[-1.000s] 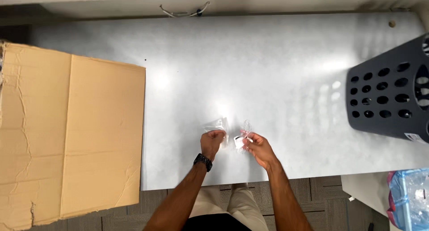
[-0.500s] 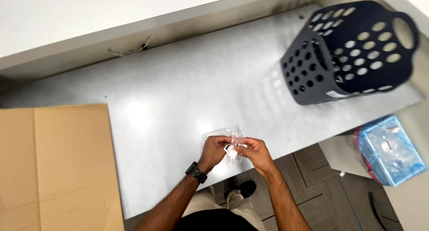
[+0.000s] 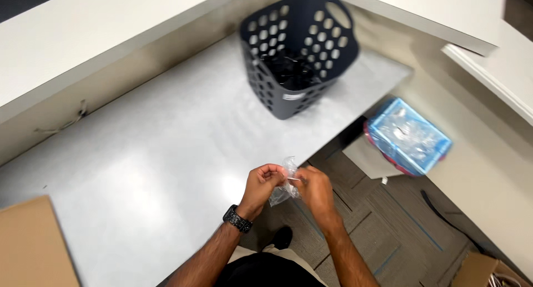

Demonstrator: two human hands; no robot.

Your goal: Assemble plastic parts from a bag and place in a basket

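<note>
From my feed the widest thing in view is the grey table (image 3: 139, 170), its top running from the lower left up to the far right corner, with a pale wall ledge (image 3: 83, 48) along its back edge. On that far corner stands a dark laundry basket (image 3: 294, 54) with round holes in its walls and a handle slot at the rim; something dark lies inside it, too blurred for me to name. At the lower left a sheet of brown cardboard (image 3: 33, 245) lies flat on the table. Off the table's right edge, down on the carpeted floor (image 3: 388, 231), sits a blue bin lined with clear plastic (image 3: 408, 134), and a corner of a cardboard box (image 3: 480, 270) shows at the bottom right. Both hands are held just off the near edge of the table, over the floor. The left hand (image 3: 264, 184), a black watch (image 3: 237, 218) on its wrist, and the right hand (image 3: 313, 187) meet at the fingertips. Between them is a small clear plastic bag (image 3: 284, 186), crumpled, hanging partly below the fingers. Each hand has thumb and fingers curled in and pinching the bag's upper edge.
</note>
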